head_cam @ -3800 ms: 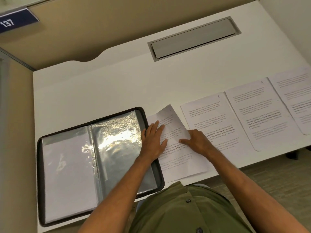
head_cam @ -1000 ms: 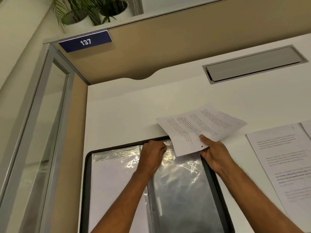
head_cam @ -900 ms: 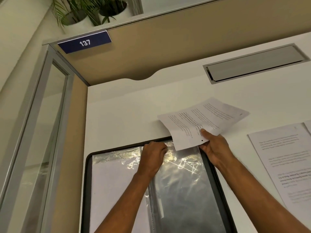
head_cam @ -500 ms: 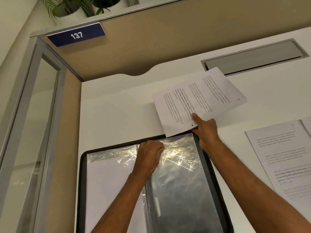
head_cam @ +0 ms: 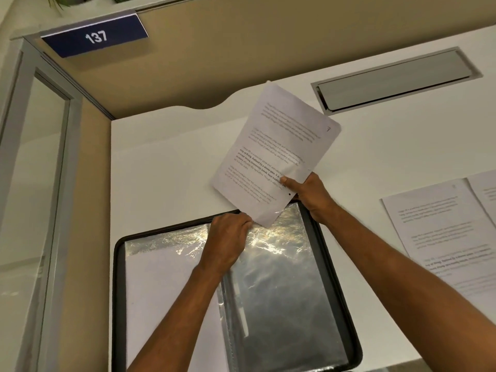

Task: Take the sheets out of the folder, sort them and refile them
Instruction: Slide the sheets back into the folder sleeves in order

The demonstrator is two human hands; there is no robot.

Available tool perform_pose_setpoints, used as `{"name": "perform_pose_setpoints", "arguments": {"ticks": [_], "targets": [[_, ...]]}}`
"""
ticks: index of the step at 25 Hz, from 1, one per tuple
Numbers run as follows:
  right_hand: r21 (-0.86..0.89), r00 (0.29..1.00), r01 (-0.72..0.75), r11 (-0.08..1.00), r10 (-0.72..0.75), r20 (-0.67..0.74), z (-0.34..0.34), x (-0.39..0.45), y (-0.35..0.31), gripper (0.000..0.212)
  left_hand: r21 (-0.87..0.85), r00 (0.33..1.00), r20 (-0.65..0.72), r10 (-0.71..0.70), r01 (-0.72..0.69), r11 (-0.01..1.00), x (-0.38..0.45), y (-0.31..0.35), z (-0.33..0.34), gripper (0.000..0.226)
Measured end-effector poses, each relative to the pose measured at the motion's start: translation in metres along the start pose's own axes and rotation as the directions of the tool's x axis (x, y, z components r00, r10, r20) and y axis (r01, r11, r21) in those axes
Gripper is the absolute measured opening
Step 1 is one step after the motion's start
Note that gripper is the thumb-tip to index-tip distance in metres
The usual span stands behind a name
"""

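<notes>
Your right hand [head_cam: 308, 194] is holding a printed sheet [head_cam: 276, 154] by its lower right edge, thumb lying on the text side and the fingers curled behind the paper. The sheet is standing tilted above the desk [head_cam: 166, 162], its lower corner dipping to the top edge of the folder [head_cam: 330, 264], right beside your left hand [head_cam: 228, 237]. Your left hand is resting at the folder's top, near the spine, with its fingers curled down on the top edge of the shiny plastic sleeve [head_cam: 284, 277] on the right-hand page; whether they are pinching the sleeve open, you cannot tell from here. The folder is lying open flat on the desk in front of you, black rimmed, with a white page showing under the plastic on the left side. 2 more printed sheets [head_cam: 440, 232] are lying flat on the desk to your right, side by side, the farther one cut off by the frame. A grey cable hatch [head_cam: 394, 79] is sitting in the desk beyond them, and a blue plate [head_cam: 94, 36] reading 137 is hanging on the beige partition.
</notes>
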State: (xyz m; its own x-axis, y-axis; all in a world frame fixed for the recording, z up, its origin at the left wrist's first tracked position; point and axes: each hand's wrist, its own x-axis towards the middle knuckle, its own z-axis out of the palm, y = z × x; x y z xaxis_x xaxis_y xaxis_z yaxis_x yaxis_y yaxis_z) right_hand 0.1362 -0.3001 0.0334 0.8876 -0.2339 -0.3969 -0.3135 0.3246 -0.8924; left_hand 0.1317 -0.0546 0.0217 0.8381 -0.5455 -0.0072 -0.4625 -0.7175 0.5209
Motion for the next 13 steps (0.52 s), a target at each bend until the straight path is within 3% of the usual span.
{"name": "perform_pose_setpoints", "arguments": {"ticks": [8, 13], "targets": [[-0.212, 0.959, -0.103, 0.972, 0.153, 0.237, -0.013, 0.014, -0.013, 0.030, 0.058, 0.996, -0.029, -0.089, 0.090, 0.994, 0.007, 0.004, 0.001, 0.020], [-0.325, 0.904, -0.156, 0.933, 0.267, 0.333, -0.020, 0.025, -0.021, 0.029, -0.037, 0.988, -0.027, -0.149, 0.148, 0.988, 0.010, 0.001, -0.001, 0.021]]}}
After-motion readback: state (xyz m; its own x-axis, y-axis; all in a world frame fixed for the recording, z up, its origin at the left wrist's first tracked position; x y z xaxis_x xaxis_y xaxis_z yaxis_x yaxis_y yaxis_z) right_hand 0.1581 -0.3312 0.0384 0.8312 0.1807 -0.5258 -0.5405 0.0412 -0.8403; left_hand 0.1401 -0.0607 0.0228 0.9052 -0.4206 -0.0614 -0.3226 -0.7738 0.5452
